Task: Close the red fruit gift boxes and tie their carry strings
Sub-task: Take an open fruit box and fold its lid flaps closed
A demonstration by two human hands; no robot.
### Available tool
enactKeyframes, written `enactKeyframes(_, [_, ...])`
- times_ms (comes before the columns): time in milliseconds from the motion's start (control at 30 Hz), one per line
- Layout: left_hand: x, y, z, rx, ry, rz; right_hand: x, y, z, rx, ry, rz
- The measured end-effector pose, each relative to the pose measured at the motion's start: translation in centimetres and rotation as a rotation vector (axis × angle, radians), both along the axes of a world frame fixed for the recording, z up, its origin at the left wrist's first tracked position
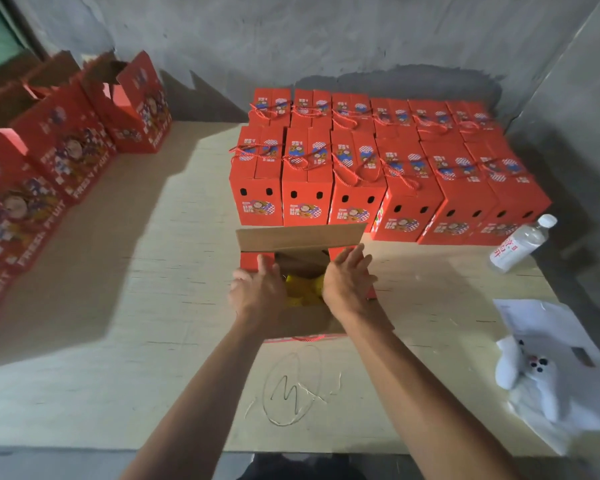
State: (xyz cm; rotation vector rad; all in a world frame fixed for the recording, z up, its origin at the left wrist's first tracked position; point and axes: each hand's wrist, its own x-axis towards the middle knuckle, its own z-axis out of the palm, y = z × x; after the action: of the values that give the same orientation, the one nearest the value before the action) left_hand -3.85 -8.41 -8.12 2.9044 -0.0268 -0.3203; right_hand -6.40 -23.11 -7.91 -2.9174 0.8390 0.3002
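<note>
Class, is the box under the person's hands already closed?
No: the open box shows its far flap upright and yellow contents inside.

Open box (302, 237): brown raw cardboard inside, flaps matt, red printed outside. Closed boxes (361, 181): red printed card, slight sheen, twisted red cord strings (357, 168). Table (153, 271): pale wood board, rough grain, pen scribble. Bottle (520, 242): clear plastic, white label. Bag (548, 368): thin white glossy plastic. Wall (291, 39): rough grey concrete.

A bare packing room: rough concrete walls (291, 36) and rows of tied red gift boxes (378, 168) on a plywood table (153, 271).
</note>
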Motion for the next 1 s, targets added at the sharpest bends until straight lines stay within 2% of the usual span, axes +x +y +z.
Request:
enactKeyframes(100, [2.0, 2.1, 1.3, -0.061, 0.004, -0.12, -0.3, -1.9, 1.4, 0.047, -0.034, 0.092])
enactKeyframes(233, [3.7, 4.3, 3.4, -0.218, 0.119, 0.012, -0.9, -4.9, 3.2, 0.158, -0.137, 0.175])
enactKeyframes(400, [4.2, 8.0, 4.8, -0.375, 0.161, 0.1, -1.1, -6.8, 3.8, 0.029, -0.226, 0.174])
enactKeyframes(467, [3.5, 9.3, 5.2, -0.243, 0.142, 0.004, -1.2, -8.1, 3.7, 0.037, -0.238, 0.2])
enactKeyframes(600, [2.5, 9.7, 3.8, 0.245, -0.01, -0.247, -1.4, -10.0, 3.2, -0.033, -0.291, 0.327])
enactKeyframes(667, [2.0, 8.8, 3.2, 0.3, -0.048, -0.369, -1.5, -11.0, 2.5, -0.193, -0.277, 0.424])
enactKeyframes(733, [1.4, 8.0, 2.9, 0.227, -0.056, -0.411, -1.9, -11.8, 1.2, -0.286, -0.203, 0.491])
enactKeyframes(833, [1.5, 8.1, 2.2, 0.156, -0.101, -0.445, -3.2, -12.2, -0.9, -0.03, -0.193, 0.566])
enactKeyframes(900, [1.6, 8.5, 1.5, 0.173, -0.141, -0.456, -3.9, -12.1, -1.6, 0.183, -0.262, 0.611])
enactKeyframes(1000, [0.6, 8.3, -0.6, 0.166, -0.184, -0.469, -4.2, -11.9, -1.9, 0.362, -0.39, 0.582])
